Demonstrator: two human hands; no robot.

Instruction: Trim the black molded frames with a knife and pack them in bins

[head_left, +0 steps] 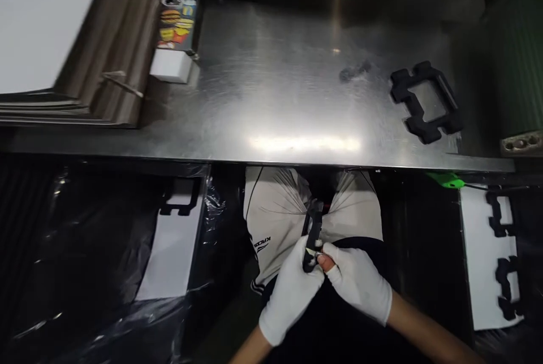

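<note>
My left hand (pixel 294 279), in a white glove, is closed around a black foam-like frame (pixel 314 228), held on edge above my lap. My right hand (pixel 358 282), also gloved in white with a bare fingertip showing, is pinched at the near end of this frame. A small pale, pointed bit (pixel 311 251) shows between the two hands at the frame's side. Whatever my right fingers grip is too small to name. On the metal table (pixel 275 92), toward the right, lies a similar black notched frame (pixel 424 101).
Brown-and-white sheets (pixel 114 47) are stacked at the left, beside a phone with food pictures (pixel 177 22) and a small white box (pixel 171 65). More black frames lie on white sheets (pixel 169 256) at both sides below the table. A green tool handle (pixel 445 180) sits at the table's front edge.
</note>
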